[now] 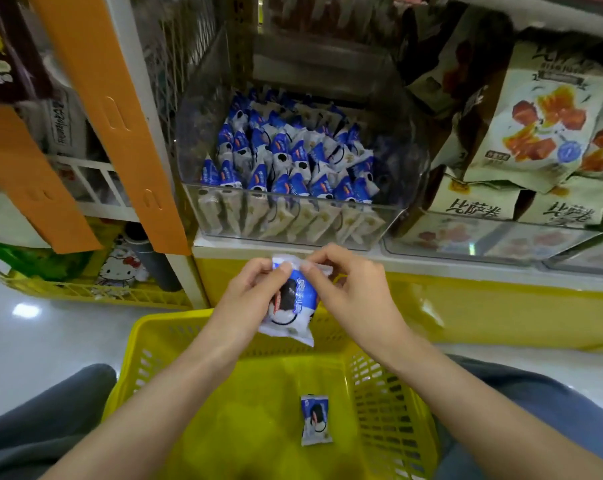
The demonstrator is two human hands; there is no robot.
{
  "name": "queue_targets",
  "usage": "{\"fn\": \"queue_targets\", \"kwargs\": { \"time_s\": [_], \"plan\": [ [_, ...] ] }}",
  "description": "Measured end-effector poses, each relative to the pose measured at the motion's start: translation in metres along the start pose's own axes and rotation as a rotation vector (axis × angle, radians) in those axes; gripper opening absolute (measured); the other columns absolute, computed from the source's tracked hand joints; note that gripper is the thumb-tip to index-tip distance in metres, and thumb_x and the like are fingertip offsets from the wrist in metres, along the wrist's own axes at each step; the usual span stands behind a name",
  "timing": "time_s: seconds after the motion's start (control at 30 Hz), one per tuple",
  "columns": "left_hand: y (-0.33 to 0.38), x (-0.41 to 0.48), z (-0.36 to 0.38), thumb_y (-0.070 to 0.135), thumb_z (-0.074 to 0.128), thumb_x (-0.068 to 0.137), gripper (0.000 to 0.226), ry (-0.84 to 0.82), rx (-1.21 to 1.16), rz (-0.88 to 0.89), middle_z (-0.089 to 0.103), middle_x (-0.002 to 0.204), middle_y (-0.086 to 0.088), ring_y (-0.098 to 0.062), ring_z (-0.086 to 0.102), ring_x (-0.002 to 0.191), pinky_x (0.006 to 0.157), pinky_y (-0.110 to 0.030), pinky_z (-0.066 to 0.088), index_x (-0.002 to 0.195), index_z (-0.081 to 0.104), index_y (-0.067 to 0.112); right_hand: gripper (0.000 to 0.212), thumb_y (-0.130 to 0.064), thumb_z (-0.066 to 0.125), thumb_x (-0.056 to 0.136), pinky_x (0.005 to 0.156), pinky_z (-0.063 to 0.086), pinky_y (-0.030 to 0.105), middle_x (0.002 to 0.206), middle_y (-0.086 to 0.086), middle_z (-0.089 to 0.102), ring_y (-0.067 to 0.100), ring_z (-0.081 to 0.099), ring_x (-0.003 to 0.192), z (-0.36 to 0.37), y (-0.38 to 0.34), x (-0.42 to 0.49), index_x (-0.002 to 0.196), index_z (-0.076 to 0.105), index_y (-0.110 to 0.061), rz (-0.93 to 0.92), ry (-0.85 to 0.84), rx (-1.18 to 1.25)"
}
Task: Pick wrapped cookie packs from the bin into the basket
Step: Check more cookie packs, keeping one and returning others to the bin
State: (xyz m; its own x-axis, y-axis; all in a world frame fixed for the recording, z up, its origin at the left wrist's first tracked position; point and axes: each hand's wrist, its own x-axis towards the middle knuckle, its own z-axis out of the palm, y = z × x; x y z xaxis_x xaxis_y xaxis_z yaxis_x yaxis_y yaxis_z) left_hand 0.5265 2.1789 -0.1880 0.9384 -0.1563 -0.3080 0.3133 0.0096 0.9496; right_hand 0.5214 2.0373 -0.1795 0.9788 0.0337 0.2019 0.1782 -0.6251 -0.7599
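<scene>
Noted on the floor of the yellow basket (154, 341), nearest the camera: one wrapped cookie pack (314, 420), lying flat. Found just above the basket's far rim: a second blue-and-white pack (289, 303), pinched near its top seal by left hand (248, 292) and right hand (348, 289), fingers of both curled on the wrapper. Recommended: release over the basket's middle, clear of the rim, before any reach to the clear bin (196, 140), well stocked beyond

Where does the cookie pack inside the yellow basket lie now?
In the head view the loose cookie pack lies on the basket floor, slightly right of centre, below the held pack.
</scene>
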Motion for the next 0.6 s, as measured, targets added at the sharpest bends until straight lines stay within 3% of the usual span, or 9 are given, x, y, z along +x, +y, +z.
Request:
{"fn": "queue_targets", "kwargs": {
  "time_s": [0.13, 0.2, 0.3, 0.4, 0.47, 0.53, 0.6],
  "plan": [
    [-0.008, -0.001, 0.003, 0.020, 0.068, 0.080, 0.028, 0.004, -0.021, -0.055, 0.069, 0.099, -0.006, -0.015, 0.067, 0.085, 0.073, -0.028, 0.051, 0.105, 0.055, 0.019, 0.013, -0.013, 0.055, 0.091, 0.065, 0.057, 0.037, 0.078, 0.009, 0.067, 0.017, 0.064, 0.066, 0.000, 0.009, 0.002, 0.079, 0.058, -0.013, 0.363, 0.052, 0.365],
    [-0.008, -0.002, 0.001, 0.016, 0.067, 0.079, 0.028, 0.056, -0.086, -0.032, 0.070, 0.100, -0.007, -0.018, 0.067, 0.089, 0.079, -0.033, 0.050, 0.104, 0.055, 0.017, 0.013, -0.010, 0.050, 0.093, 0.064, 0.059, 0.030, 0.083, 0.017, 0.066, 0.015, 0.065, 0.065, 0.001, 0.010, 0.000, 0.081, 0.054, -0.008, 0.480, 0.039, 0.554],
    [-0.007, -0.002, -0.003, 0.016, 0.062, 0.083, 0.019, 0.072, -0.135, 0.013, 0.074, 0.092, 0.000, -0.015, 0.068, 0.087, 0.081, -0.032, 0.050, 0.102, 0.057, 0.017, 0.013, -0.009, 0.046, 0.096, 0.060, 0.056, 0.020, 0.078, 0.008, 0.068, 0.007, 0.067, 0.063, 0.003, 0.011, -0.005, 0.084, 0.051, -0.008, 0.556, -0.022, 0.734],
    [-0.009, -0.002, -0.007, 0.014, 0.055, 0.090, 0.009, 0.126, -0.046, 0.127, 0.074, 0.080, 0.007, -0.003, 0.068, 0.074, 0.066, -0.015, 0.051, 0.095, 0.061, 0.019, 0.012, -0.009, 0.047, 0.095, 0.054, 0.053, 0.018, 0.069, -0.001, 0.068, 0.008, 0.066, 0.057, 0.004, 0.017, -0.010, 0.083, 0.048, -0.012, 0.558, -0.145, 0.641],
    [-0.010, -0.003, -0.010, 0.011, 0.052, 0.092, 0.013, 0.170, 0.056, 0.214, 0.071, 0.072, 0.005, 0.002, 0.064, 0.063, 0.058, -0.009, 0.047, 0.088, 0.062, 0.018, 0.006, -0.009, 0.051, 0.093, 0.060, 0.050, 0.024, 0.084, 0.010, 0.069, 0.012, 0.064, 0.065, 0.006, 0.018, -0.013, 0.092, 0.047, -0.013, 0.536, -0.250, 0.434],
    [-0.011, -0.005, -0.012, 0.009, 0.052, 0.092, 0.019, 0.171, 0.220, 0.318, 0.068, 0.070, 0.008, 0.003, 0.059, 0.061, 0.058, -0.011, 0.045, 0.081, 0.062, 0.020, 0.030, -0.007, 0.058, 0.088, 0.072, 0.046, 0.026, 0.108, 0.008, 0.061, 0.013, 0.058, 0.086, 0.009, 0.021, -0.019, 0.113, 0.042, -0.014, 0.499, -0.284, 0.265],
    [-0.013, -0.007, -0.014, 0.011, 0.054, 0.091, 0.020, 0.140, 0.419, 0.418, 0.065, 0.070, 0.010, 0.002, 0.056, 0.063, 0.059, -0.013, 0.041, 0.077, 0.061, 0.023, 0.057, -0.006, 0.064, 0.084, 0.081, 0.042, 0.020, 0.116, -0.001, 0.048, 0.010, 0.050, 0.100, 0.012, 0.021, -0.024, 0.131, 0.033, -0.014, 0.438, -0.249, 0.204]
  ]
}}
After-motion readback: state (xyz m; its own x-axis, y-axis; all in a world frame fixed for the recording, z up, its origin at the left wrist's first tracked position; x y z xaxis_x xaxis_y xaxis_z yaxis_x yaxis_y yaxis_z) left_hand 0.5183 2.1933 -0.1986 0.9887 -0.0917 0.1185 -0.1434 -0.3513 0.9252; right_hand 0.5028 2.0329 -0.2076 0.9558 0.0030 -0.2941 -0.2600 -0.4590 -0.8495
